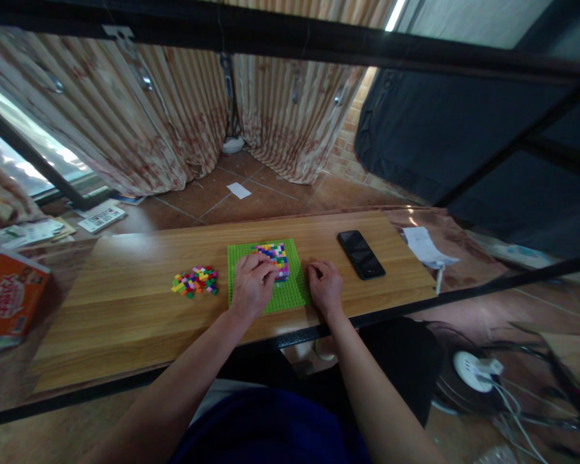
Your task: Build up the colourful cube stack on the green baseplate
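A green studded baseplate (294, 291) lies on the wooden table (125, 309). A patch of small multicoloured bricks (273, 253) is stacked on its far middle part. My left hand (252, 283) rests on the plate with its fingers curled against the near left side of that brick patch; what the fingertips grip is hidden. My right hand (325, 285) sits at the plate's right edge, fingers curled under into a loose fist, touching the plate and table. A loose pile of coloured bricks (196, 281) lies on the table left of the plate.
A black phone (361, 254) lies face up right of the plate. A paper slip (425, 246) hangs over the table's right end. An orange box (7, 298) stands at far left. A power strip and cables (478, 370) lie on the floor.
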Demonstrator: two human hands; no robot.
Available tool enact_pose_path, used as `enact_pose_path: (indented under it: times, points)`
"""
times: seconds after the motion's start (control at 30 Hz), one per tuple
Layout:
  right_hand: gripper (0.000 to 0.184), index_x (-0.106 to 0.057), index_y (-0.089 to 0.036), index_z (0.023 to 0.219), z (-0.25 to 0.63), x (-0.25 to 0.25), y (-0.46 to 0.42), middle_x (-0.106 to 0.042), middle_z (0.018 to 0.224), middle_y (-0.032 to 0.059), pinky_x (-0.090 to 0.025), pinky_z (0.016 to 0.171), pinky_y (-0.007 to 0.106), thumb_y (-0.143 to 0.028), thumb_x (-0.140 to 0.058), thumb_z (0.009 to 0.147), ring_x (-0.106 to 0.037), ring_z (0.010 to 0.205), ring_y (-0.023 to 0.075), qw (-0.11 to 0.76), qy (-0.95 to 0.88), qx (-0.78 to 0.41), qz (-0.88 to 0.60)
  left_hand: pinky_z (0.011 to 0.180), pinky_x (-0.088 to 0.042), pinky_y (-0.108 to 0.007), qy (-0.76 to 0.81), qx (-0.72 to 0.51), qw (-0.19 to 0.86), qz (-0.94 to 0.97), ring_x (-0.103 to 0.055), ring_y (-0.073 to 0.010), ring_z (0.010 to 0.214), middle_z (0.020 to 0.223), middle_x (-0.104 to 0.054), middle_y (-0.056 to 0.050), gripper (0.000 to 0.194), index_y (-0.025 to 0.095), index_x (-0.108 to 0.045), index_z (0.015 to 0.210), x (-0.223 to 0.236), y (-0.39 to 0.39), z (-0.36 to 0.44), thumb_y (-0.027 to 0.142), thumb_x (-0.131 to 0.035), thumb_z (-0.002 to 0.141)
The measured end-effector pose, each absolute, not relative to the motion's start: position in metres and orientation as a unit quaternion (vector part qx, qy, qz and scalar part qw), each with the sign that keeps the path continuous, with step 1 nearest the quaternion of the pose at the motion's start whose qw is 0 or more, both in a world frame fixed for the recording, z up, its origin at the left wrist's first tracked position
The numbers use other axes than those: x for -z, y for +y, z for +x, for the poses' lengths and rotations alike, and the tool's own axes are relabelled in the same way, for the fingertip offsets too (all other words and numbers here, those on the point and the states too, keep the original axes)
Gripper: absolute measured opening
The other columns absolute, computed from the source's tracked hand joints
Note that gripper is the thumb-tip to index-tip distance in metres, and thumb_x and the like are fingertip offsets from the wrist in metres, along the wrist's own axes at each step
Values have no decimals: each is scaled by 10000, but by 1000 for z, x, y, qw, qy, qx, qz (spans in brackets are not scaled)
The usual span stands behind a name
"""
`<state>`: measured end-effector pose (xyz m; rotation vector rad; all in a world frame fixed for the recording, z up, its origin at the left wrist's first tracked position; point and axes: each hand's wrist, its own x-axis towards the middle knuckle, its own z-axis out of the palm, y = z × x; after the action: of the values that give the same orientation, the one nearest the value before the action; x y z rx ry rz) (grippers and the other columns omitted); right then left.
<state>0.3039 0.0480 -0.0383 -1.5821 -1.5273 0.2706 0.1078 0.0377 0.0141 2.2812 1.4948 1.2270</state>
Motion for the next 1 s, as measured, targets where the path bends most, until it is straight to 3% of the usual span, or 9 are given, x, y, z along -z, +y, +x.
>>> enact_pose_path:
  times: [1.0]
  points:
    - [224,-718,-180,803,304,38,48,-682,843,81,-481,783,337,-230,-509,866,-617,828,213,442,-618,-102,-643,870,-470,-398,472,-415,83,773,-564,-195,948,941,-644,-46,164,212,-697,755,-12,34,105,213,-595,883]
